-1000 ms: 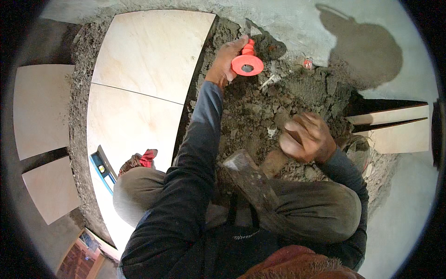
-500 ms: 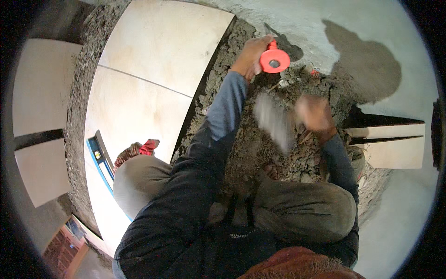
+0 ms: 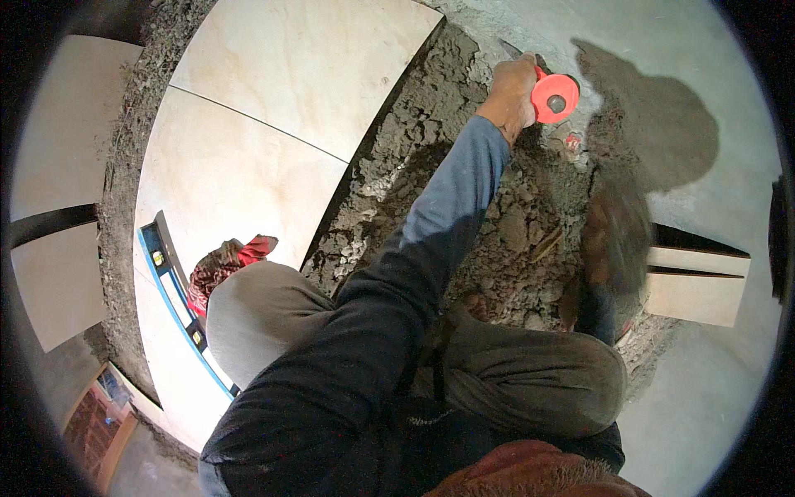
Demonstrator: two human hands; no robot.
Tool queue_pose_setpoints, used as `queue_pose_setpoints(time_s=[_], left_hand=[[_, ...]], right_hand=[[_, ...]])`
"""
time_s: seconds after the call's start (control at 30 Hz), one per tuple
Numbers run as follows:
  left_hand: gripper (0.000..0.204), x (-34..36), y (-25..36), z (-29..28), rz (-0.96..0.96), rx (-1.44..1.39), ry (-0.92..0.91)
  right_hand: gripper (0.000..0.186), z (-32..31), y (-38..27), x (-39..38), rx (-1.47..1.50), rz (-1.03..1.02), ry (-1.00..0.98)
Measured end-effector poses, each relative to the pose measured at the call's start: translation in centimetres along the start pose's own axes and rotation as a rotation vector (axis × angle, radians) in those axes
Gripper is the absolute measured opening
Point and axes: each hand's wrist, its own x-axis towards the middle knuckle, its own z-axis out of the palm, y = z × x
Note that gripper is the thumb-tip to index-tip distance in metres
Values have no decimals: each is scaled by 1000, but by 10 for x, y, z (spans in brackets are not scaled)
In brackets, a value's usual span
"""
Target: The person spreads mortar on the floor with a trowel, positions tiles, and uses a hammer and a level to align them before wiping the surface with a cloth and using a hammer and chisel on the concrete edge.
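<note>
My left hand is closed around a chisel with a round red hand guard, held where the rough mortar bed meets the pale wall. The guard and round grey striking end face me; a dark pointed part shows beyond my fingers, and the working tip is hidden. My right hand, heavily smeared by motion, is off to the right above my right knee, apart from the chisel. With it moves a blurred greyish tool, apparently a hammer, whose outline I cannot make out.
Large cream tiles lie left of the mortar. On them rest a blue spirit level and a red patterned cloth beside my left knee. Cut tile pieces lean at right. More tiles stand far left, past a gravelly strip.
My left hand and the chisel have moved right, toward the wall. My right hand and the blurred tool have swung right and nearer to me, away from the middle of the mortar.
</note>
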Motion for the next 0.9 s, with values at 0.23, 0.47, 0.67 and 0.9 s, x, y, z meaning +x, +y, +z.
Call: queue_pose_setpoints(time_s=[0.23,0.47,0.67,0.9], left_hand=[[22,15,-2,-14,18,-45,-26],[22,7,-3,-6,17,-76,-11],[25,6,-2,-31,65,107,-28],[23,14,-73,-90,278,275,-190]], right_hand=[[39,2,-38,9,310,324,257],[39,8,-11,-7,152,-39,476],[33,37,-5,-16,237,708,186],[35,0,-29,-29,526,651,323]])
